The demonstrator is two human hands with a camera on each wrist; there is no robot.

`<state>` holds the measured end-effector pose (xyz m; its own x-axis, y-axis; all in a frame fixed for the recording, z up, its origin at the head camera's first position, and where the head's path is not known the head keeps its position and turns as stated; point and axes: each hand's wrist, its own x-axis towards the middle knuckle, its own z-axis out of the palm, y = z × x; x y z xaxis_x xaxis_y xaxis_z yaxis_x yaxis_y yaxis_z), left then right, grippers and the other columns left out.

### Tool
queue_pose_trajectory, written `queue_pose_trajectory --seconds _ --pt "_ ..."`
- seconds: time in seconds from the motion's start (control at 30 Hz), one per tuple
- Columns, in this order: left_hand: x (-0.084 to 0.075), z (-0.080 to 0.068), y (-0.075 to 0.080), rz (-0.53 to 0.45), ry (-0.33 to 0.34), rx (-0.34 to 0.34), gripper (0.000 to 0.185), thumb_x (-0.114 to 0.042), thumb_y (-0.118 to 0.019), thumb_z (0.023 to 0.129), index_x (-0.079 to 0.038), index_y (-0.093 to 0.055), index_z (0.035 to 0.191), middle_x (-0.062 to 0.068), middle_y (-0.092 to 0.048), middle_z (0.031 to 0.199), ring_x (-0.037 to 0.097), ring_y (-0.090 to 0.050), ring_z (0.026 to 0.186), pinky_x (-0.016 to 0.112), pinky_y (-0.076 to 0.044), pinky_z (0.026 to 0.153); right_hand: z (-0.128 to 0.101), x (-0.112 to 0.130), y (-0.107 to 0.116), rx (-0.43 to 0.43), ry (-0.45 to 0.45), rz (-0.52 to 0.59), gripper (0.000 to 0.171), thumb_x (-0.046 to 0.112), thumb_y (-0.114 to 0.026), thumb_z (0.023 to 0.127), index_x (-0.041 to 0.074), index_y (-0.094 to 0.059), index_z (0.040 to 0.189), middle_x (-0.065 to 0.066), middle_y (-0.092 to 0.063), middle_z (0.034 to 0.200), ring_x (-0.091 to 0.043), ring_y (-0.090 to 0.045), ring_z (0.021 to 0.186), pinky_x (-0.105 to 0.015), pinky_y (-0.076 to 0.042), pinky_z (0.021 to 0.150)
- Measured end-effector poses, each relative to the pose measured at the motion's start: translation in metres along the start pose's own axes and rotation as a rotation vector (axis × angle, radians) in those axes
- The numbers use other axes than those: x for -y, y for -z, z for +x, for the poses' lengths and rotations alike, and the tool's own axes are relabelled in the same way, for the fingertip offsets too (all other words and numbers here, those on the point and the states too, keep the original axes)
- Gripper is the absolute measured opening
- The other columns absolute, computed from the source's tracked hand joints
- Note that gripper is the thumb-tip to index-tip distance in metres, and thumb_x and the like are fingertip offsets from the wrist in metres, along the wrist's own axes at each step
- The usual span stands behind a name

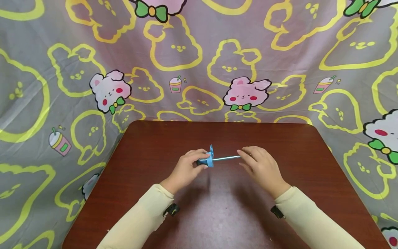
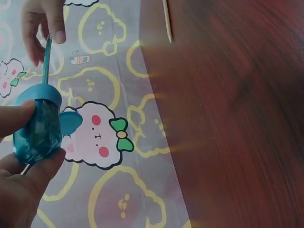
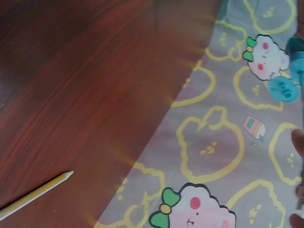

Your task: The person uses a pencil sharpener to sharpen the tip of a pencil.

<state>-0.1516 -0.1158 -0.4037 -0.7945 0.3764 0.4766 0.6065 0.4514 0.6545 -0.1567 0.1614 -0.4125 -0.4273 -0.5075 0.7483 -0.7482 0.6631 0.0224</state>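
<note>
A blue pencil sharpener [image 1: 210, 161] with a see-through rounded body is held in my left hand [image 1: 185, 169], above the table. In the left wrist view, thumb and fingers grip the sharpener's clear body [image 2: 42, 135]. Its round blue lid [image 3: 283, 89] stands swung out to the side. A shiny teal pencil [image 1: 226, 158] extends from the sharpener's mouth toward the right. My right hand [image 1: 262, 169] has its fingers curved around the pencil's far end, which is partly hidden by them. The pencil's other end is hidden inside the sharpener.
A second, light wooden pencil [image 3: 38, 194] lies on the dark reddish-brown table [image 1: 174, 135], seen in both wrist views. Cloth with cartoon animals [image 1: 199, 52] hangs behind and along both sides of the table. Black straps [image 1: 171, 209] circle the wrists.
</note>
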Motion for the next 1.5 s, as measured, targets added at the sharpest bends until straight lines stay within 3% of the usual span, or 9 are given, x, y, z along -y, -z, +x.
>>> queue_pose_trajectory --seconds 0.07,0.17,0.33,0.43,0.57,0.67,0.77,1.1,1.5 --pt "-0.002 0.0 0.0 -0.046 0.035 0.004 0.035 0.003 -0.077 0.077 -0.003 -0.072 0.111 0.008 -0.067 0.115 0.02 -0.058 0.096 0.023 -0.051 0.067 -0.001 0.0 -0.003 -0.074 0.056 -0.015 0.029 0.024 -0.053 0.101 0.001 -0.07 0.108 -0.014 -0.065 0.099 -0.032 -0.061 0.089 -0.046 -0.051 0.078" --pt "-0.004 -0.001 0.001 -0.108 0.08 0.023 0.036 0.003 -0.077 0.077 -0.002 -0.071 0.111 0.01 -0.067 0.115 0.021 -0.059 0.095 0.024 -0.052 0.068 -0.001 0.001 -0.007 -0.164 0.12 -0.042 0.029 0.02 -0.049 0.102 0.001 -0.072 0.098 -0.012 -0.064 0.088 -0.028 -0.06 0.077 -0.041 -0.052 0.066" --pt "-0.007 -0.003 0.001 -0.136 0.124 0.073 0.036 0.003 -0.076 0.078 -0.001 -0.07 0.113 0.012 -0.067 0.116 0.023 -0.061 0.098 0.023 -0.051 0.069 -0.002 0.003 -0.008 -0.172 0.143 -0.021 0.028 0.016 -0.052 0.101 0.002 -0.072 0.089 -0.006 -0.056 0.076 -0.021 -0.052 0.065 -0.03 -0.045 0.049" --pt "-0.006 -0.004 0.0 -0.084 0.069 0.078 0.036 0.004 -0.076 0.077 -0.001 -0.071 0.113 0.012 -0.067 0.116 0.023 -0.061 0.099 0.022 -0.051 0.068 -0.002 0.006 -0.003 -0.055 0.054 0.05 0.014 0.013 -0.066 0.092 0.004 -0.073 0.086 -0.002 -0.051 0.072 -0.016 -0.047 0.064 -0.025 -0.043 0.047" --pt "-0.003 -0.005 -0.003 0.023 -0.076 0.071 0.034 0.005 -0.077 0.077 -0.003 -0.072 0.11 0.011 -0.067 0.115 0.023 -0.059 0.102 0.021 -0.051 0.066 -0.001 0.01 0.005 0.227 -0.228 0.25 0.007 0.009 -0.079 0.078 0.006 -0.076 0.084 0.007 -0.053 0.072 -0.007 -0.049 0.065 -0.022 -0.045 0.054" --pt "-0.001 -0.006 -0.006 0.054 -0.145 0.068 0.031 0.006 -0.076 0.077 -0.003 -0.074 0.106 0.009 -0.067 0.114 0.024 -0.058 0.107 0.021 -0.053 0.069 0.002 0.009 0.01 0.417 -0.443 0.396 0.006 0.01 -0.075 0.082 0.006 -0.077 0.085 0.01 -0.06 0.075 -0.003 -0.053 0.067 -0.022 -0.047 0.06" --pt "0.0 -0.007 -0.008 0.041 -0.146 0.052 0.03 0.007 -0.076 0.077 -0.003 -0.074 0.106 0.01 -0.067 0.114 0.024 -0.058 0.106 0.023 -0.054 0.069 0.005 0.008 0.013 0.499 -0.523 0.432 0.007 0.011 -0.073 0.085 0.006 -0.077 0.088 0.008 -0.062 0.077 -0.005 -0.054 0.068 -0.024 -0.047 0.06" --pt "0.0 -0.004 -0.006 0.034 -0.088 0.018 0.036 0.005 -0.077 0.076 -0.004 -0.073 0.111 0.01 -0.066 0.117 0.024 -0.059 0.106 0.023 -0.053 0.066 0.011 0.01 0.007 0.326 -0.261 0.109 0.015 0.014 -0.078 0.081 0.011 -0.076 0.096 0.006 -0.06 0.079 -0.011 -0.055 0.072 -0.029 -0.048 0.059" --pt "0.0 -0.003 -0.004 0.059 -0.099 0.047 0.037 0.004 -0.077 0.077 -0.005 -0.072 0.113 0.011 -0.065 0.12 0.024 -0.059 0.108 0.022 -0.052 0.066 0.012 0.007 0.009 0.313 -0.176 0.106 0.01 0.009 -0.079 0.079 0.009 -0.075 0.088 0.005 -0.057 0.075 -0.012 -0.054 0.071 -0.028 -0.049 0.059"
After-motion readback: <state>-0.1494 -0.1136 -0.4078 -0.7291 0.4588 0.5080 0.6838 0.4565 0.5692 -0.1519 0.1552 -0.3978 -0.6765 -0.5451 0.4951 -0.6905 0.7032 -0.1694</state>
